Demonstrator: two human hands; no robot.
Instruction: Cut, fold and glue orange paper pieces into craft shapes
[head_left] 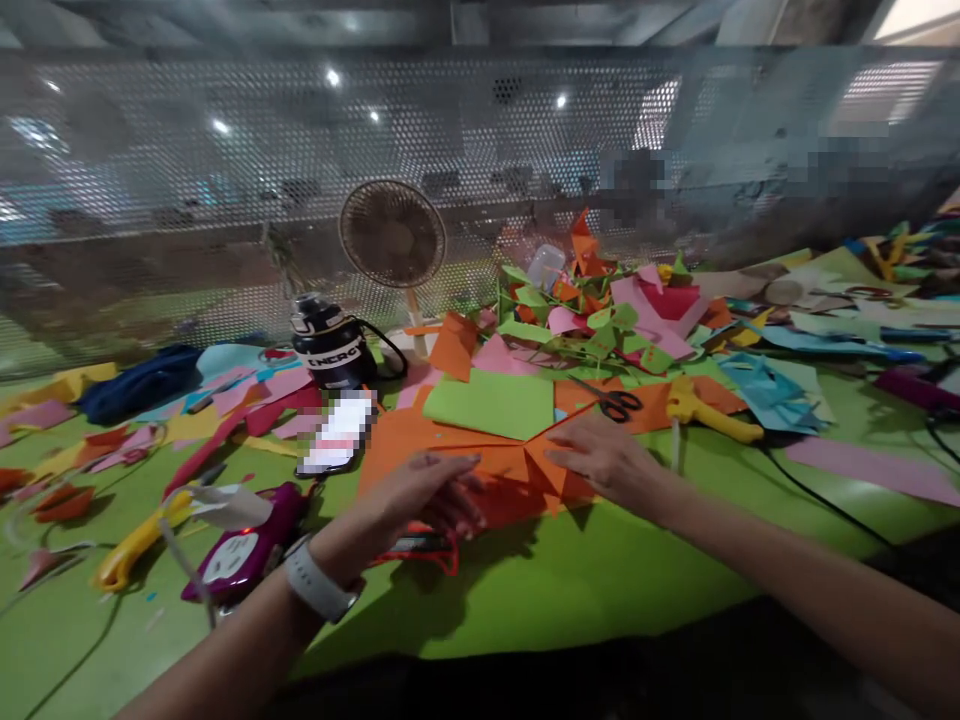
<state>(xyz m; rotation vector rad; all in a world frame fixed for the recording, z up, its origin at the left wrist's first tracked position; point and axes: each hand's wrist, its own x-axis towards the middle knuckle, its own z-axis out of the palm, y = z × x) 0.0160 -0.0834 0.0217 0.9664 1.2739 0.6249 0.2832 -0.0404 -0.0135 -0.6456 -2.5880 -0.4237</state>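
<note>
My left hand (pixel 442 492), a white-banded watch on its wrist, hovers over an orange sheet with fingers apart and nothing in them. To its right, my right hand (pixel 604 460) has its fingers on a folded orange paper piece (pixel 541 470) with pointed corners; its palm side is hidden. Beneath both lies the orange paper sheet (pixel 394 435). A folded green paper (pixel 491 402) rests just beyond the hands. Black-handled scissors (pixel 619 402) lie behind my right hand. A small dark item with a red-orange cord (pixel 454 555) sits partly under my left hand.
A yellow glue gun (pixel 712 415) stands at right; another yellow glue gun (pixel 142 540) lies left, near a purple device (pixel 255 550). A phone (pixel 337 435), a black bottle (pixel 334 350) and a fan (pixel 392 235) stand further back. Paper scraps (pixel 600 320) heap behind.
</note>
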